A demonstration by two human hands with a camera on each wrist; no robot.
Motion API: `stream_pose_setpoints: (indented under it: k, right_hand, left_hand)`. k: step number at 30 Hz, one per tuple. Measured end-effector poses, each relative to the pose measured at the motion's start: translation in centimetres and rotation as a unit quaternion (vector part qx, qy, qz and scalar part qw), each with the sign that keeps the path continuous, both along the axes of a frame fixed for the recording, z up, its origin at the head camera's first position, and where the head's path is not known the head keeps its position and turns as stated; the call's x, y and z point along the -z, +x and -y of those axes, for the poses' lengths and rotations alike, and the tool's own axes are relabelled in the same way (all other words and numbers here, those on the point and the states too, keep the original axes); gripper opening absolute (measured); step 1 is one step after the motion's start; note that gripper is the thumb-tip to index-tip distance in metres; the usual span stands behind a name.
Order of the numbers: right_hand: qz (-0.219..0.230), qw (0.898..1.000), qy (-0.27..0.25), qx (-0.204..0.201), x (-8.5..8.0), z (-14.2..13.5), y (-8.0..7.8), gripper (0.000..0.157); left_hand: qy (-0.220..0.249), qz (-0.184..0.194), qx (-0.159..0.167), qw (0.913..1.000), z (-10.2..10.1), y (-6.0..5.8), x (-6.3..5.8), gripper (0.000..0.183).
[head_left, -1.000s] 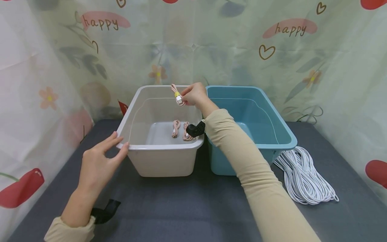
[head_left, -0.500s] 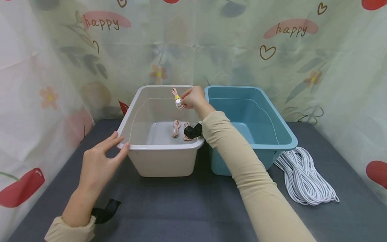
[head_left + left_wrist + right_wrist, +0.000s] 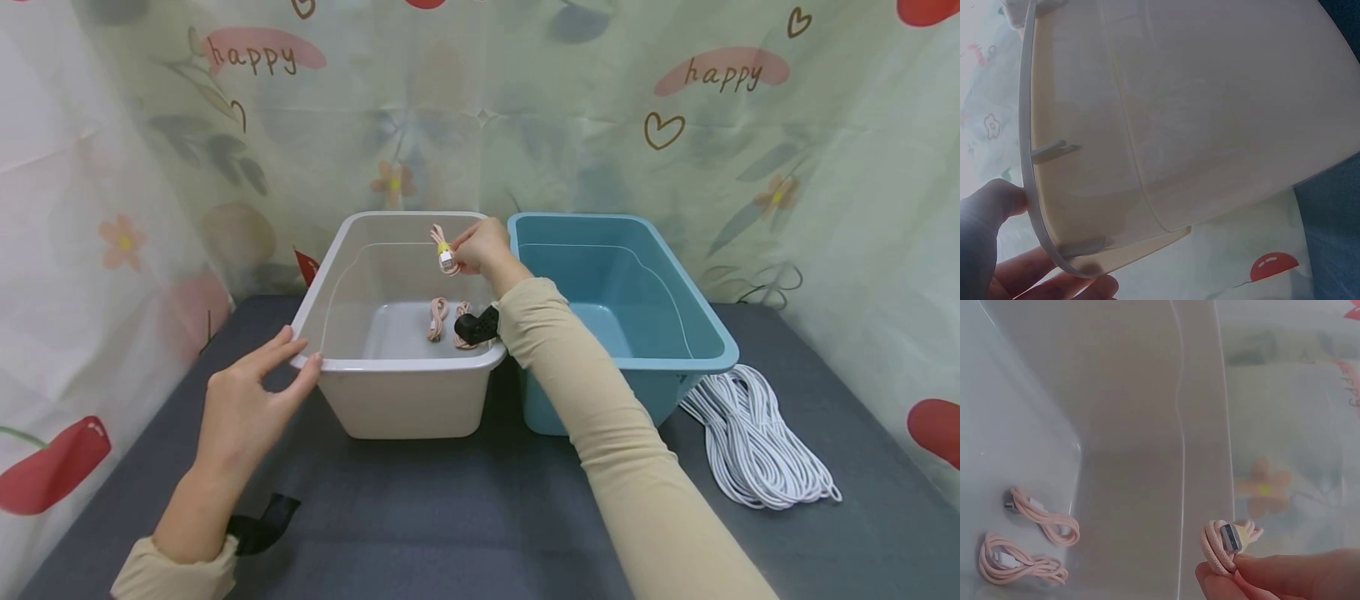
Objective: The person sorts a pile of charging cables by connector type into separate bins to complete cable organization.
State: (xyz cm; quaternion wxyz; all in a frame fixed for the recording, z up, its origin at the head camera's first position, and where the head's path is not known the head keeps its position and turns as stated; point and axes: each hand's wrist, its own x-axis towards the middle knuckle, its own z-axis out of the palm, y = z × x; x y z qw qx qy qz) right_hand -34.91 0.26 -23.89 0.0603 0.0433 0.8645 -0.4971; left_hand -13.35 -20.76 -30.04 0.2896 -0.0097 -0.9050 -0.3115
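Between the thumb and fingers of my right hand [image 3: 487,250] is a bundled pink USB cable [image 3: 447,260], held up inside the upper part of the beige bin [image 3: 408,400]. The right wrist view shows its metal USB plug [image 3: 1231,538] and a yellow tie round the bundle. Two more coiled pink cables lie on the bin floor: a left one [image 3: 437,319] and a right one [image 3: 462,315], the latter partly hidden by a black wrist strap. At the bin's front left corner, my left hand [image 3: 247,408] grips the rim with thumb and fingers.
Close beside the beige bin, on its right, stands a blue bin [image 3: 637,275]. A thick coil of white cord [image 3: 765,442] lies right of it on the dark tabletop [image 3: 420,517]. A printed curtain [image 3: 480,108] hangs behind and at both sides.
My right hand has lowered slightly with the pink USB cable, which hangs a little lower and further right over the beige bin. The left hand stays at the rim.
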Motion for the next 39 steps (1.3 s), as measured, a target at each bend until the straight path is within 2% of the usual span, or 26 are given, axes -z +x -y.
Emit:
stream_pose_setpoints:
  k: [4,8,16,26,33,39]
  right_hand:
    - [-0.001,1.000,0.009,0.006,-0.1,-0.2,0.1,0.022]
    - [0.005,1.000,0.018,-0.005,-0.2,-0.4,0.2,0.029]
    - [0.022,0.999,-0.016,-0.024,-0.5,-0.5,0.4,0.031]
    - [0.027,0.993,-0.066,-0.089,-3.0,-2.1,2.2,0.034]
    - [0.019,0.991,-0.038,-0.130,-5.0,-3.3,3.6,0.037]
    - [0.003,0.988,-0.025,-0.151,-6.2,-4.6,4.8,0.039]
  left_hand:
    - [0.001,0.002,0.001,1.0000,0.0,0.0,0.0,0.036]
    - [0.002,0.001,0.001,1.0000,0.0,0.0,0.0,0.035]
    - [0.000,-0.001,0.002,1.0000,0.0,0.0,0.0,0.035]
    - [-0.008,-0.014,-0.004,0.9999,0.0,0.0,0.1,0.034]
    - [-0.009,-0.018,-0.005,0.9998,0.0,0.0,0.1,0.033]
    - [-0.008,-0.018,-0.005,0.9998,0.0,0.0,0.0,0.034]
